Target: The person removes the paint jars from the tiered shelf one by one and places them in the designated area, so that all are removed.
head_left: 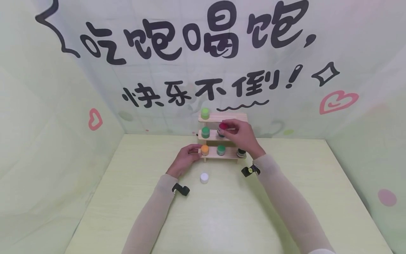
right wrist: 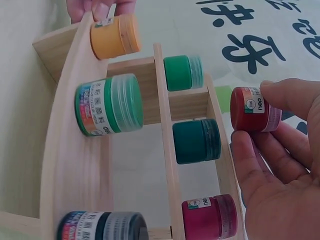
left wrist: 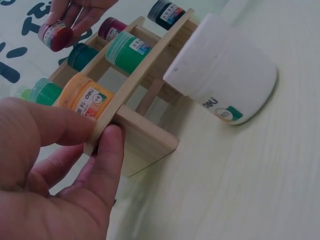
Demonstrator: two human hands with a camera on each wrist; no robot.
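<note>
My right hand [head_left: 243, 137] pinches a small red paint jar [right wrist: 248, 109] between thumb and fingers, raised by the upper tiers of a three-tier wooden rack [head_left: 226, 116]. Thumb and fingers of my left hand [left wrist: 65, 165] grip the left end of the rack's lowest tier. That tier bears an orange paint jar [left wrist: 87, 97], a green paint jar [right wrist: 109, 104] and a black paint jar [head_left: 241, 152]. On the middle tier stand a green jar [right wrist: 182, 72], a dark teal jar [right wrist: 196, 141] and a magenta jar [right wrist: 209, 216]. A light green jar [head_left: 205, 113] is on the top tier's left.
A white paint jar [head_left: 204, 178] stands on the pale table [head_left: 219, 215], in front of the rack. Behind the rack rises a printed cloth backdrop [head_left: 177, 81] with black lettering, and cloth walls flank the table on both sides.
</note>
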